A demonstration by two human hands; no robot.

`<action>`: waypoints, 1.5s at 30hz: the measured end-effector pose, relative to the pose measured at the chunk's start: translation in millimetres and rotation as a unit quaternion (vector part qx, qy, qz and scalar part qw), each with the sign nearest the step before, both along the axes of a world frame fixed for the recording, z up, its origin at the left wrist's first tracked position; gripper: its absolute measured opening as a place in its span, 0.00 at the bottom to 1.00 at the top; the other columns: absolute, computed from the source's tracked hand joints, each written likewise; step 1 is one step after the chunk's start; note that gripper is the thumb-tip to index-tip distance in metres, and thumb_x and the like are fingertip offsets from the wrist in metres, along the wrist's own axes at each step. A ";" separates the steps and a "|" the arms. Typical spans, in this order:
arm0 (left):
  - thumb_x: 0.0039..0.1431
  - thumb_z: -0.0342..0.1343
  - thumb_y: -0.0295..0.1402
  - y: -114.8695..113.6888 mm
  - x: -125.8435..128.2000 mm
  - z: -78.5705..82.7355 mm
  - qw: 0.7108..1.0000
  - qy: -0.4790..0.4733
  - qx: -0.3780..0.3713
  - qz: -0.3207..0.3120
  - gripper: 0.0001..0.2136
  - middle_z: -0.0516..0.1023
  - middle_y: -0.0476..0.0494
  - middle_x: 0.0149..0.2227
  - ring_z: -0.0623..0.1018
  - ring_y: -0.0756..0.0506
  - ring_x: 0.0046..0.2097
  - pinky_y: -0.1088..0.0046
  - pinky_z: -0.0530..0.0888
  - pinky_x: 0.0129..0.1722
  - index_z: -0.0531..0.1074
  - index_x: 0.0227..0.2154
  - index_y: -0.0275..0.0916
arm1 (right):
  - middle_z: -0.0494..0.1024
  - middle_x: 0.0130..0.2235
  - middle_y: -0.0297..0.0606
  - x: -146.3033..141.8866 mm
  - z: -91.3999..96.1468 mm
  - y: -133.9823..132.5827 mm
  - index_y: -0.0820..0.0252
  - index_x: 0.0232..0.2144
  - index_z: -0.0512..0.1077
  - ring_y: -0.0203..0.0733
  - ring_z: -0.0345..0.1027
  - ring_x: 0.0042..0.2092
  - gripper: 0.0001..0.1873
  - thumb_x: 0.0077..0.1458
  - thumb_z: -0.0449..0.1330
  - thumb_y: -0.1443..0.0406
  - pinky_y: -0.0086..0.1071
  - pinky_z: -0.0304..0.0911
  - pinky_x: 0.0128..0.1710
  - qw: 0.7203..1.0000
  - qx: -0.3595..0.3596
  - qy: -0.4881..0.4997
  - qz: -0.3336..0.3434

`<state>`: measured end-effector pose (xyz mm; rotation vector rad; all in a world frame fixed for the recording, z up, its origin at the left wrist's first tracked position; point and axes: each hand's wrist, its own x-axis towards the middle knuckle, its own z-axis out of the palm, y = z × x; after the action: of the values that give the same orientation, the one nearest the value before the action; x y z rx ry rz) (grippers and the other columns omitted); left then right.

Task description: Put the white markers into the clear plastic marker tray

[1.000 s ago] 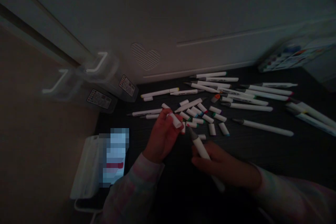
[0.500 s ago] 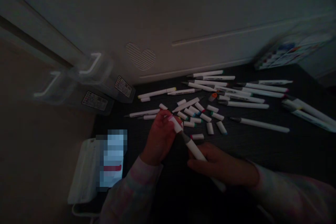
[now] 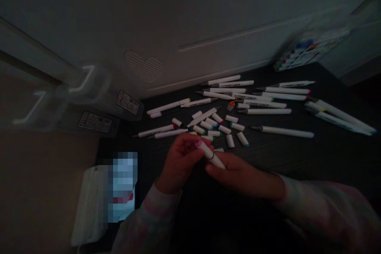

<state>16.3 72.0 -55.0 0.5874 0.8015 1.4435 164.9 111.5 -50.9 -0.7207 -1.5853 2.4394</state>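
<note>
Your L hand (image 3: 180, 162) has its fingers closed on the pink-ended cap (image 3: 204, 149) of a white marker (image 3: 218, 162); your R hand (image 3: 241, 172) has its fingers clamped round the barrel. The marker's held tilted btwn the two, above the dark counter (image 3: 268, 154), a dark ring showing where cap meets barrel; can't tell if it's fully seated. Main risk, prob.: pressure off-axis cocks the cap, so it could sit loose, pop off & let the tip dry or ink your L fingers. Loose caps (image 3: 230, 141) lie just beyond your knuckles; a low sweep might roll a few away. In this dim light, similar end colors, e.g. greens & blues, could get mixed up. Uncapped markers (image 3: 287, 131) to the R, gray tip ends bare, may dry out or smear if knocked. Your L sleeve (image 3: 145, 226) overlaps the lit phone (image 3: 125, 182) in view (contact: can't tell); an elbow shift could nudge it.
</note>
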 end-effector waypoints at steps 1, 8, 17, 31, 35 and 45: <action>0.47 0.59 0.24 -0.1 0.2 0.3 1.000 -0.004 -0.002 -0.001 0.08 0.78 0.53 0.34 0.76 0.52 0.36 0.77 0.71 0.37 0.71 0.31 0.43 | 0.53 0.20 0.24 0.6 1.5 -0.3 0.61 0.29 0.58 0.25 0.43 0.19 0.15 0.55 0.49 0.54 0.20 0.40 0.15 1.000 -0.011 0.012 -0.007; 0.49 0.58 0.34 0.2 1.9 2.5 1.000 -0.015 -0.015 -0.013 0.07 0.77 0.49 0.33 0.74 0.49 0.34 0.76 0.69 0.29 0.72 0.33 0.43 | 0.55 0.22 0.26 2.6 3.1 0.0 0.61 0.41 0.60 0.26 0.46 0.21 0.17 0.57 0.46 0.54 0.22 0.44 0.17 0.998 -0.042 0.029 -0.035; 0.54 0.51 0.39 -3.6 -0.6 2.4 0.997 -0.023 -0.024 -0.076 0.10 0.74 0.46 0.37 0.70 0.47 0.42 0.70 0.66 0.42 0.72 0.32 0.39 | 0.56 0.25 0.27 6.2 9.8 2.7 0.61 0.38 0.62 0.26 0.48 0.24 0.14 0.57 0.49 0.57 0.22 0.47 0.20 0.999 0.040 0.016 0.012; 0.54 0.43 0.50 -2.8 3.5 6.1 0.975 -0.039 -0.078 -0.205 0.24 0.72 0.37 0.43 0.70 0.39 0.46 0.65 0.65 0.43 0.70 0.39 0.34 | 0.56 0.22 0.27 6.4 7.6 3.9 0.63 0.34 0.63 0.27 0.48 0.22 0.20 0.58 0.43 0.53 0.24 0.47 0.19 0.994 0.105 -0.005 0.038; 0.52 0.44 0.49 -4.6 2.3 2.3 0.974 0.019 -0.072 -0.212 0.24 0.71 0.38 0.46 0.71 0.41 0.42 0.68 0.67 0.37 0.70 0.42 0.36 | 0.56 0.22 0.27 6.2 7.8 3.4 0.64 0.30 0.63 0.26 0.48 0.22 0.21 0.58 0.42 0.53 0.23 0.47 0.19 0.992 0.120 0.000 0.036; 0.51 0.43 0.53 -7.0 11.6 -0.6 0.967 -0.042 -0.085 -0.237 0.28 0.70 0.36 0.48 0.68 0.37 0.50 0.62 0.64 0.46 0.68 0.44 0.36 | 0.55 0.21 0.26 4.0 11.0 2.6 0.62 0.33 0.62 0.27 0.47 0.21 0.20 0.58 0.41 0.53 0.24 0.45 0.18 0.995 0.098 -0.004 0.027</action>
<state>27.9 65.0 -55.6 0.5377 0.6550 0.9439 168.9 114.2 -39.9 -0.6638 -1.8376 2.2758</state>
